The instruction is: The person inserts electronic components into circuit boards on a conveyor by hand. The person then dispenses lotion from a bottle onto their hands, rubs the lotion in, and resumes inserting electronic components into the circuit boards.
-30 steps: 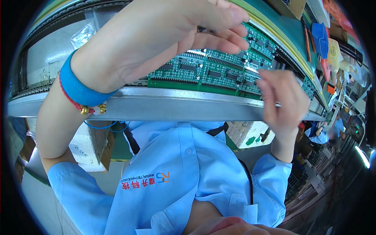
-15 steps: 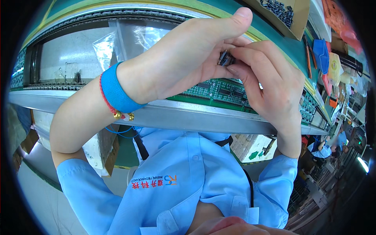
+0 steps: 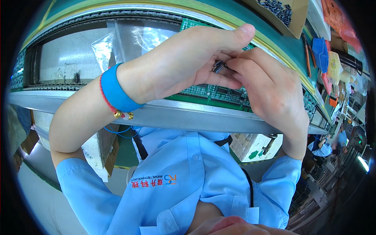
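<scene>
My left hand (image 3: pixel 192 62), with a blue wristband (image 3: pixel 120 90) on its wrist, is cupped above a green circuit board (image 3: pixel 219 95). Small dark electronic components (image 3: pixel 218 66) with shiny metal parts lie in its curled fingers, and its thumb sticks out away from them. My right hand (image 3: pixel 270 80) meets it from the right, thumb and forefinger pinched together beside the components. Those fingertips are partly hidden, so whatever sits between them cannot be made out. Below both hands, the board lies in a long metal-edged rail frame.
A cardboard box (image 3: pixel 299 19) of small dark components stands at the far right. Near it are pliers-like tools (image 3: pixel 307 56) and a blue bin (image 3: pixel 320 55). Clear plastic bags (image 3: pixel 103 49) lie in the frame at left. A metal rail (image 3: pixel 188 115) runs along the near edge.
My right hand has shifted slightly down and right, its fingers drawn back a little from the components. My left hand has dropped slightly, and the components now sit nearer its fingers.
</scene>
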Demonstrator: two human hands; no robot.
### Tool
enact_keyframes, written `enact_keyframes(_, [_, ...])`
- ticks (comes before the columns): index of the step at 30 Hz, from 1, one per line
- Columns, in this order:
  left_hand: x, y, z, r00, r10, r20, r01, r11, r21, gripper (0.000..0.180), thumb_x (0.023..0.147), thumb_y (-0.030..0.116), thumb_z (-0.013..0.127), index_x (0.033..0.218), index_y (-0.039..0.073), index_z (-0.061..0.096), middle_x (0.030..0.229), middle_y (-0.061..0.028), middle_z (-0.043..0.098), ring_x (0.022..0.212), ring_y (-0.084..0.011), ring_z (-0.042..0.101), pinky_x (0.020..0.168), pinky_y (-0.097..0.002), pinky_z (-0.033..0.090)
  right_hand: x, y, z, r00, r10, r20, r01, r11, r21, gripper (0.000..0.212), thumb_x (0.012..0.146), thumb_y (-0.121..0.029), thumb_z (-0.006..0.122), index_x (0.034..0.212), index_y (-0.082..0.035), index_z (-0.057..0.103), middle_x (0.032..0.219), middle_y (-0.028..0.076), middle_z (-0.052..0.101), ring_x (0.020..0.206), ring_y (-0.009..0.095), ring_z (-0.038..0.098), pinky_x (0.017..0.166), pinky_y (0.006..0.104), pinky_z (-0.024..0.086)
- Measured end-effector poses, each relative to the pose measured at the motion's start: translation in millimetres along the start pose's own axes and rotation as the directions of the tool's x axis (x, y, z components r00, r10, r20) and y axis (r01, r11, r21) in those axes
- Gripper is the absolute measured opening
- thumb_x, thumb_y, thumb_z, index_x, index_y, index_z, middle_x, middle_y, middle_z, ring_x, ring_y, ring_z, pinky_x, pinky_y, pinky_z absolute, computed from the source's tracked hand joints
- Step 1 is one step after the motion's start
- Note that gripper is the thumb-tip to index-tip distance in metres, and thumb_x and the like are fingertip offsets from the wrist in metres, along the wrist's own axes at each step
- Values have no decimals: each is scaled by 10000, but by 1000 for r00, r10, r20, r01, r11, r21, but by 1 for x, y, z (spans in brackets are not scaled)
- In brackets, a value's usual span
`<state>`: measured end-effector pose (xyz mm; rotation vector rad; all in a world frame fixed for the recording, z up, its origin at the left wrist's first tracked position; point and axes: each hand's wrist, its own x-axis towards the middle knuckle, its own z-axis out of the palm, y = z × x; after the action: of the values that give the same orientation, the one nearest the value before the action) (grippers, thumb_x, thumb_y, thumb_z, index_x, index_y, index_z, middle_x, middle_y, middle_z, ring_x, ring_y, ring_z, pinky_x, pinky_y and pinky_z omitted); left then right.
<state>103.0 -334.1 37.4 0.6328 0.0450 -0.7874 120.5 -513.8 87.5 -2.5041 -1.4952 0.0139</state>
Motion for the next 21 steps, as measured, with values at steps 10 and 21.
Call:
enact_keyframes(10, [-3, 6, 1, 1000, 1, 2, -1, 996, 89, 533, 964, 458, 441, 1182, -18, 542, 1143, -107, 583, 1032, -167, 579, 909, -323, 480, 6, -12, -4, 988, 86, 131, -71, 991, -114, 292, 661, -22, 604, 951, -46, 630, 866, 78, 585, 750, 242, 604, 609, 340, 491])
enact_keyframes(21, [-2, 4, 3, 996, 17, 90, -18, 1000, 8, 460, 936, 439, 524, 1117, 20, 582, 1020, -62, 611, 937, -132, 608, 846, -271, 512, 7, 17, -9, 988, 99, 114, -143, 857, 495, 164, 682, -17, 622, 840, -16, 578, 775, 60, 564, 649, 151, 533, 546, 230, 424])
